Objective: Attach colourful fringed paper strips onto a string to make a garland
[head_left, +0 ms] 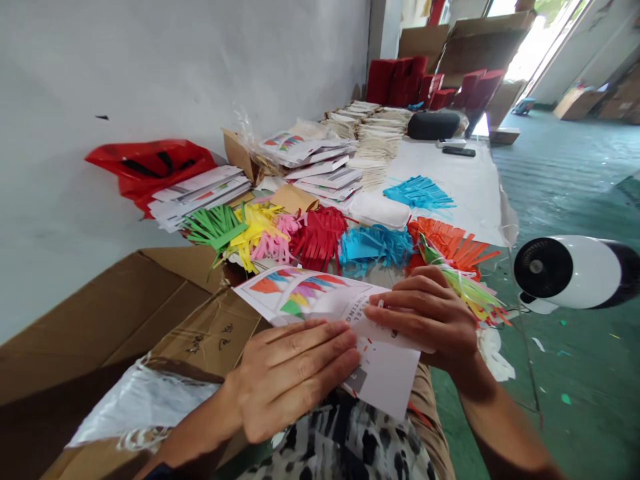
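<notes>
A white printed card [295,293] with colourful bunting pictures and lettering lies across my lap at the table's near edge. My left hand [300,373] rests flat on it, fingers stretched out side by side. At the card's right part, my right hand [430,313] curls its fingers over a folded portion and grips it. A bundle of multicoloured paper tassels [473,297] sticks out beyond my right hand; whether the hand holds it too, I cannot tell. Just past the card lie cut tassels: green [215,227], yellow [255,230], pink [275,240], dark red [320,237], blue [377,247] and orange [450,243].
Stacks of printed cards [325,170] and a red plastic bag [155,163] stand along the wall. An open cardboard box [200,333] with white strings [145,393] is at my left. Another blue tassel [420,193] lies farther back. A white fan [575,273] stands at right.
</notes>
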A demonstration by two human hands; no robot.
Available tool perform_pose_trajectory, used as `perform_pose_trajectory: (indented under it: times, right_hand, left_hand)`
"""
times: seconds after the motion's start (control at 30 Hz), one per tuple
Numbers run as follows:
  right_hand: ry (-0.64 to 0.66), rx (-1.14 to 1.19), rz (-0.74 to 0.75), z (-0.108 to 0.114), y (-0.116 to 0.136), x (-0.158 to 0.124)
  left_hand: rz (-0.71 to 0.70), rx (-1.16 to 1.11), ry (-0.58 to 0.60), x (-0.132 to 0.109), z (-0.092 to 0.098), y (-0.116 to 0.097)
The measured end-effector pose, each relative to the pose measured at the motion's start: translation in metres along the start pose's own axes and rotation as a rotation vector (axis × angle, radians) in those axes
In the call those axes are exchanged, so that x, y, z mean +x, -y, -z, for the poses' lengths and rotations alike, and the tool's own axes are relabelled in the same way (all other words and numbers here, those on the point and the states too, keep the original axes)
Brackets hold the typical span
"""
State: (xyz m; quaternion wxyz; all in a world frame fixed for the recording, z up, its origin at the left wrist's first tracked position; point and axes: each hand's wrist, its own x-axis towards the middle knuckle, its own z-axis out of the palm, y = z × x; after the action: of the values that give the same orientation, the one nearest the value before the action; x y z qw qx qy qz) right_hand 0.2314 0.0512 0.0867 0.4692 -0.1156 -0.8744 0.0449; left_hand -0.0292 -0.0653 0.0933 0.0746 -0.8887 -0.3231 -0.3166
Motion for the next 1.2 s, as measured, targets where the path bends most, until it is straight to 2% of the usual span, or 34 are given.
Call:
perform_pose_trajectory:
  times: [0.2, 0.27, 0.4, 0.47, 0.57, 0.73, 0.87, 0.93, 1.0, 1.03, 1.13, 1.17, 1.2]
  right_hand:
    - [0.010, 0.066, -0.008, -0.002, -0.002, -0.001]
    - [0.028, 0.067, -0.027, -0.003, -0.004, -0.002]
    - [0.078, 0.038, -0.198, -0.003, -0.006, -0.003]
    - [0.110, 0.066, -0.248, 0.000, -0.007, -0.003]
    - [0.139, 0.155, -0.298, 0.011, -0.006, 0.001]
    - [0.235, 0.471, -0.484, 0.033, -0.006, 0.013]
    - [0.274, 0.421, -0.533, 0.027, -0.008, 0.025]
    - [0.266, 0.415, -0.521, 0.018, -0.007, 0.029]
    - [0.224, 0.432, -0.542, 0.011, -0.007, 0.028]
    - [0.163, 0.432, -0.575, 0.009, -0.008, 0.027]
    - [-0.172, 0.328, -0.705, 0.009, -0.018, 0.017]
    - [-0.261, 0.268, -0.727, 0.010, -0.023, 0.013]
    - [-0.297, 0.224, -0.727, 0.011, -0.027, 0.009]
  left_hand:
    - [0.035, -0.032, -0.050, -0.001, -0.008, 0.009]
    - [0.018, -0.055, -0.107, 0.000, -0.012, 0.017]
    - [0.059, -0.115, -0.281, 0.003, -0.017, 0.031]
    - [0.058, -0.100, -0.303, 0.002, -0.016, 0.033]
    - [0.000, -0.012, -0.224, 0.001, -0.009, 0.028]
    - [-0.040, 0.089, -0.029, 0.003, 0.012, 0.011]
    - [-0.053, 0.133, 0.067, 0.009, 0.017, 0.005]
    - [-0.103, 0.136, 0.072, 0.010, 0.016, 0.007]
    - [-0.127, 0.129, 0.051, 0.011, 0.014, 0.011]
    - [-0.115, 0.123, 0.043, 0.011, 0.013, 0.013]
    - [-0.026, 0.046, -0.061, 0.010, 0.012, 0.023]
    - [0.022, 0.001, -0.128, 0.010, 0.012, 0.028]
    - [0.095, -0.045, -0.204, 0.011, 0.012, 0.032]
